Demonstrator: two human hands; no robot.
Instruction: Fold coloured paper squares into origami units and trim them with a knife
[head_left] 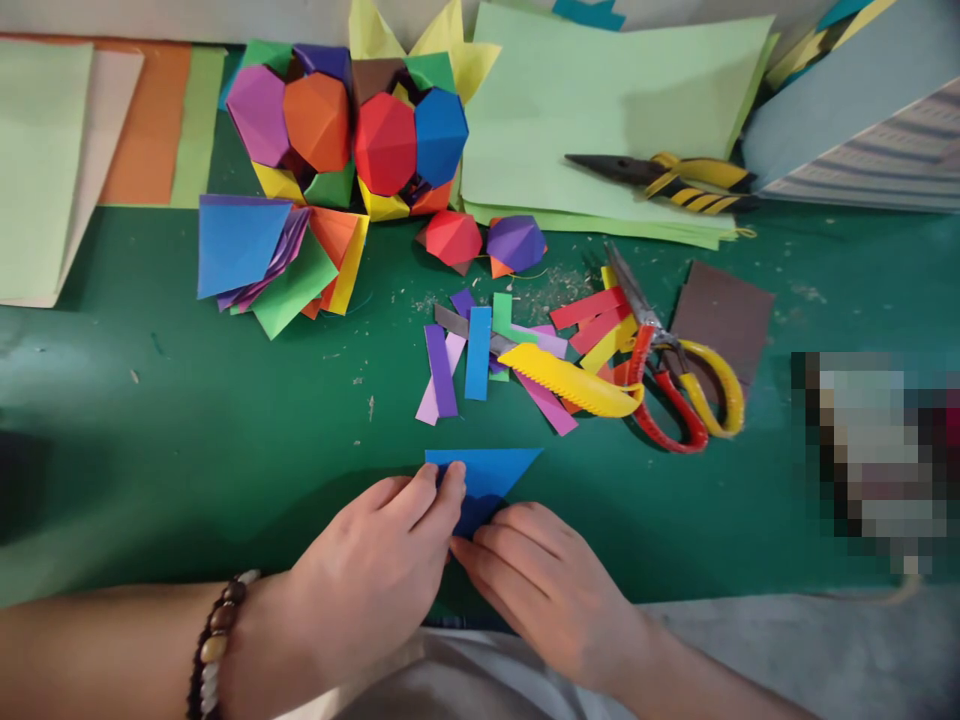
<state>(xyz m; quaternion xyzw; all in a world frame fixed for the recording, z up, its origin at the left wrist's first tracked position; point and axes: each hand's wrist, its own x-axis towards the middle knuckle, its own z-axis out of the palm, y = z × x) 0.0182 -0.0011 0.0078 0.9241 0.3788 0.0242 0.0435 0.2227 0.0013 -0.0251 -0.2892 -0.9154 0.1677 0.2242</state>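
Pinching a blue paper triangle [484, 480], left hand [367, 560] gripping its near edge, right hand [551, 590] pressing its lower corner, both over a green bench [187, 450]; coloured paper strips [472, 350] and red-and-yellow scissors [671, 405] lying just ahead.

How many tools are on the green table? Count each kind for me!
Scissors: 1
Pliers: 1
Serrated knife: 1
Total: 3
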